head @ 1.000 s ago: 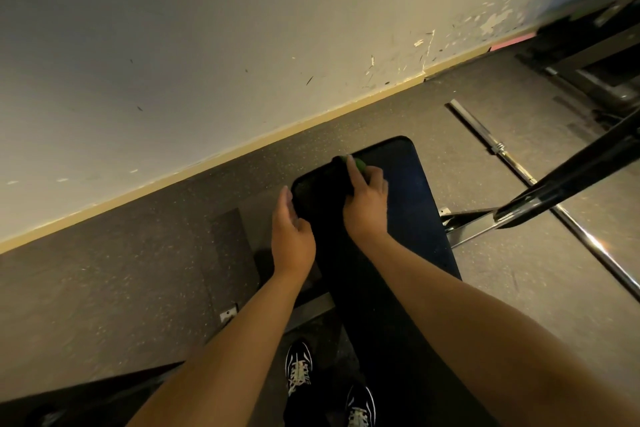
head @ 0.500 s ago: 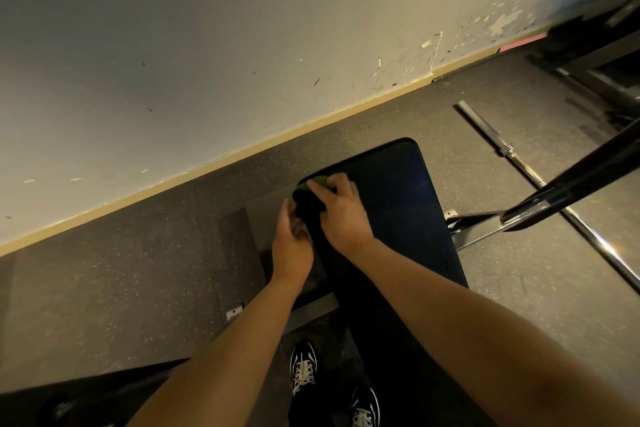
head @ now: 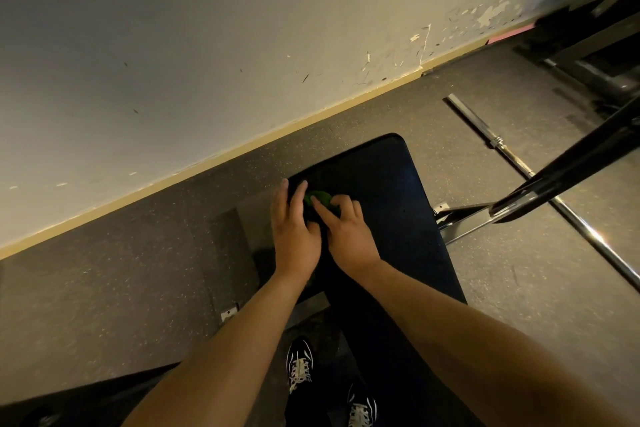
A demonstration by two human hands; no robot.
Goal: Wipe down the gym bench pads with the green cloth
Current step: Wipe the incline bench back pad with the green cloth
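Green cloth (head: 320,199), black bench pad (head: 384,204), speckled grey floor (head: 114,274), cream wall (head: 173,45).

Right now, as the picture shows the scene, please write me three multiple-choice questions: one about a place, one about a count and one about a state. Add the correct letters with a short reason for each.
1. Where is the green cloth?
A. on the floor by the wall
B. on the bench pad, between the two hands
C. over a barbell

2. How many shoes show?
A. one
B. four
C. two

3. What is the right hand doing?
A. holding the green cloth with curled fingers
B. lying flat on the floor
C. gripping a barbell

Answers:
1 B: the green shows on the black pad, beside the left hand and under the right hand's fingers.
2 C: two laced shoes show near the bottom edge.
3 A: its fingers curl onto the cloth.
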